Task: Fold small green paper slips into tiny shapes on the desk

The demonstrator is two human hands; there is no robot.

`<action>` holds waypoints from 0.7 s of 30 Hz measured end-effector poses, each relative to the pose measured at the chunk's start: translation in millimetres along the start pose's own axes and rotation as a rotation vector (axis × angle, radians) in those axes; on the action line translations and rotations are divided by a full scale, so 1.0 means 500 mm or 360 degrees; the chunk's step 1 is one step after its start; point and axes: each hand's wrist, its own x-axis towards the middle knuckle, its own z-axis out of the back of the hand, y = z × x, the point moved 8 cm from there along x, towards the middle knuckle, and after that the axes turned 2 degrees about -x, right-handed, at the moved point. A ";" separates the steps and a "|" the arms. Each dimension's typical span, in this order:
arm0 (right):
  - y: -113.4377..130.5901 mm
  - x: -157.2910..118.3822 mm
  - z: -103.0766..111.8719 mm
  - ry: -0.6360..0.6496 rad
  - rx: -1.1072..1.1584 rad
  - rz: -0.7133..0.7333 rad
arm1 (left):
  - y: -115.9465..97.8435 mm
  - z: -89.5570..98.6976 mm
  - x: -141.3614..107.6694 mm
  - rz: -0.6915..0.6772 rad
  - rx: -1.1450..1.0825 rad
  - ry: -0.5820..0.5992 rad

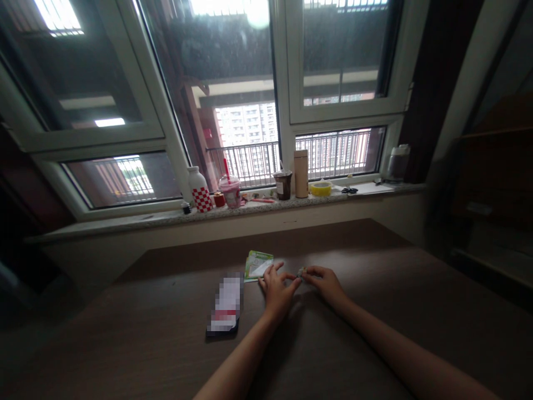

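Both hands meet over the middle of the brown table point(166, 311). Between my right hand's point(327, 284) thumb and fingertips is a tiny pale greyish object point(300, 272), too small to name. My left hand point(278, 290) has thumb and index finger pinched together at the near side of that object, while its other fingers stretch out loosely. Under and just beyond those fingers lies a green and white printed card or packet point(259, 264). A phone point(225, 304) with a blurred-out screen rests left of my left hand.
On the stone windowsill point(166, 220) stand a red-checked white bottle point(201, 191), a pink drink cup with straw point(230, 191), a dark drink cup point(283, 185), a tan flask point(300, 174), a yellow tape roll point(321, 189) and black scissors point(348, 190). Windows rise behind.
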 end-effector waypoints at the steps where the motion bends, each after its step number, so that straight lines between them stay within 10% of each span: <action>1: 0.003 -0.001 0.001 -0.0010 -0.0005 0.0006 | 0.001 -0.001 0.000 0.0004 0.0000 0.0008; 21: -0.007 0.002 -0.010 0.0087 0.0077 -0.0058 | 0.000 0.001 0.006 0.0036 -0.0017 0.0076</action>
